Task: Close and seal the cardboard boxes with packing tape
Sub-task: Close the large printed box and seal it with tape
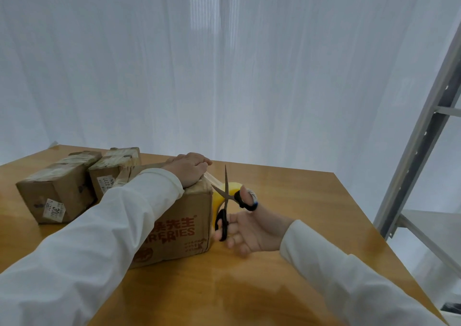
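Note:
A cardboard box (182,228) with red print stands on the wooden table (287,263) near its middle. My left hand (189,167) presses down on the box's top at its right edge, fingers curled over the far side. A strip of clear tape (214,181) runs from that edge down to a yellow tape roll (233,191) hanging beside the box. My right hand (245,228) holds black-handled scissors (224,201), thumb and fingers through the loops. The blades are spread open around the tape strip, just right of the box.
Two smaller taped cardboard boxes (59,188) (114,168) sit at the table's back left. A grey metal shelf frame (424,136) stands to the right of the table. White curtain fills the background.

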`<state>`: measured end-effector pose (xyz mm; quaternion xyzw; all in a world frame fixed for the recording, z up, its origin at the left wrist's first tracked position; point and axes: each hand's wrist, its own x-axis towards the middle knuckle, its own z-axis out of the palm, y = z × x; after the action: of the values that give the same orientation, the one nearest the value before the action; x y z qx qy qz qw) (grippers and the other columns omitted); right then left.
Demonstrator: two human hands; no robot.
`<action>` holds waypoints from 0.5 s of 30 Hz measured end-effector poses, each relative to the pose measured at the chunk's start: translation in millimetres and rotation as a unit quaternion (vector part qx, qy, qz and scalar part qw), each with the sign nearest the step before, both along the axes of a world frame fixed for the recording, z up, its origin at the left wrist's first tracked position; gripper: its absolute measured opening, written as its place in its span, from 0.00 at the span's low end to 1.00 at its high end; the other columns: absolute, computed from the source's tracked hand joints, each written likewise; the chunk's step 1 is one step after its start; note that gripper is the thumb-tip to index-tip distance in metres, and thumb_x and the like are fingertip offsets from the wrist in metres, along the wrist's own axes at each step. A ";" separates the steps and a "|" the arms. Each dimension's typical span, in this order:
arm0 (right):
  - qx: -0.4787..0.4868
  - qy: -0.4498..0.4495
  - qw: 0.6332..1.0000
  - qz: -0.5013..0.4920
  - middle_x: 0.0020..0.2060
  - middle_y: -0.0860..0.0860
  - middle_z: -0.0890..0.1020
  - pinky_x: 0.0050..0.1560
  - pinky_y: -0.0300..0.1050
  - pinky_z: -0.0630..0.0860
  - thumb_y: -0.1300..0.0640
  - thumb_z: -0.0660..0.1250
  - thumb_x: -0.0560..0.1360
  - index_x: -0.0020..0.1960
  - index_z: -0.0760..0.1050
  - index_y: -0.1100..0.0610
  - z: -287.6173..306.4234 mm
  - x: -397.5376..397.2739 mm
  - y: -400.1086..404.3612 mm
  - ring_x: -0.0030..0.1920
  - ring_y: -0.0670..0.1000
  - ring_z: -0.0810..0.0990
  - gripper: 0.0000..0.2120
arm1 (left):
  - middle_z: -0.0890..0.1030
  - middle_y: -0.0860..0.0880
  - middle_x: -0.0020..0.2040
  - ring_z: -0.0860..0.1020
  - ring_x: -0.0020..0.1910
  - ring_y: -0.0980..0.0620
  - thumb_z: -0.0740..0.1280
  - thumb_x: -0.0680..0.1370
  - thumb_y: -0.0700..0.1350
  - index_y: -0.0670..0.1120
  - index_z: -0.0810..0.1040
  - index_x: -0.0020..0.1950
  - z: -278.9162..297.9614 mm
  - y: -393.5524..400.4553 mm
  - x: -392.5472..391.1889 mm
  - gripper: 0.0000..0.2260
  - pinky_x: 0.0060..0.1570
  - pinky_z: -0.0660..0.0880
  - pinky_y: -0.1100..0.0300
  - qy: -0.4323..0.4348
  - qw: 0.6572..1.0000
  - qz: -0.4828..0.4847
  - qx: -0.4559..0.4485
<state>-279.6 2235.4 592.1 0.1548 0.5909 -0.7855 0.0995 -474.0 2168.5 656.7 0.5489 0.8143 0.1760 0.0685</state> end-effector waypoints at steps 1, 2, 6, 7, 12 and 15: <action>-0.009 0.004 1.000 -0.020 0.43 0.51 0.83 0.31 0.38 0.73 0.22 0.68 0.49 0.51 0.71 0.56 -1.0 -4.5 -2.8 0.35 0.48 0.79 0.46 | 0.65 0.53 0.73 0.60 0.72 0.50 0.49 0.83 0.49 0.57 0.69 0.69 -0.2 0.0 -0.3 0.17 0.70 0.53 0.53 -0.003 1.000 0.003 0.001; -0.014 0.006 0.999 -0.042 0.42 0.52 0.83 0.30 0.37 0.72 0.22 0.66 0.52 0.50 0.71 0.56 -1.9 -8.0 -5.5 0.34 0.48 0.78 0.43 | 0.66 0.53 0.72 0.61 0.72 0.50 0.49 0.83 0.50 0.57 0.68 0.69 -0.3 0.0 -0.6 0.17 0.70 0.53 0.53 -0.006 1.000 0.006 0.001; -0.004 0.022 0.992 -0.128 0.34 0.50 0.81 0.26 0.35 0.70 0.28 0.58 0.64 0.47 0.70 0.57 -8.2 -11.0 -18.1 0.26 0.45 0.74 0.32 | 0.65 0.53 0.73 0.60 0.72 0.50 0.49 0.83 0.49 0.56 0.67 0.71 1.0 -1.1 1.0 0.18 0.70 0.53 0.54 -0.005 1.000 0.006 -0.002; -0.003 0.028 0.989 -0.144 0.32 0.50 0.80 0.24 0.34 0.70 0.30 0.58 0.65 0.46 0.70 0.57 -10.8 -10.9 -21.5 0.25 0.44 0.73 0.30 | 0.65 0.53 0.73 0.60 0.72 0.49 0.49 0.83 0.49 0.56 0.66 0.71 1.2 -1.0 1.1 0.18 0.70 0.53 0.53 -0.004 1.000 0.006 -0.002; 0.030 0.055 0.974 -0.218 0.28 0.48 0.76 0.19 0.33 0.64 0.33 0.61 0.66 0.44 0.71 0.57 -22.1 -12.1 -30.3 0.20 0.42 0.68 0.26 | 0.66 0.53 0.72 0.61 0.72 0.49 0.49 0.83 0.49 0.56 0.67 0.70 1.3 -1.7 2.4 0.17 0.70 0.53 0.53 -0.008 1.000 0.007 0.001; 0.055 0.054 0.976 -0.202 0.28 0.48 0.74 0.19 0.34 0.64 0.33 0.61 0.66 0.45 0.70 0.57 -22.5 -10.6 -34.6 0.20 0.43 0.67 0.26 | 0.66 0.53 0.72 0.61 0.72 0.50 0.49 0.83 0.49 0.56 0.68 0.70 2.4 -3.3 3.3 0.17 0.70 0.53 0.54 -0.008 1.000 0.011 0.007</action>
<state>-290.2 2200.7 569.6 0.2337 0.5945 -0.7626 -0.1019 -470.7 2165.2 659.1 0.5391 0.8182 0.1871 0.0694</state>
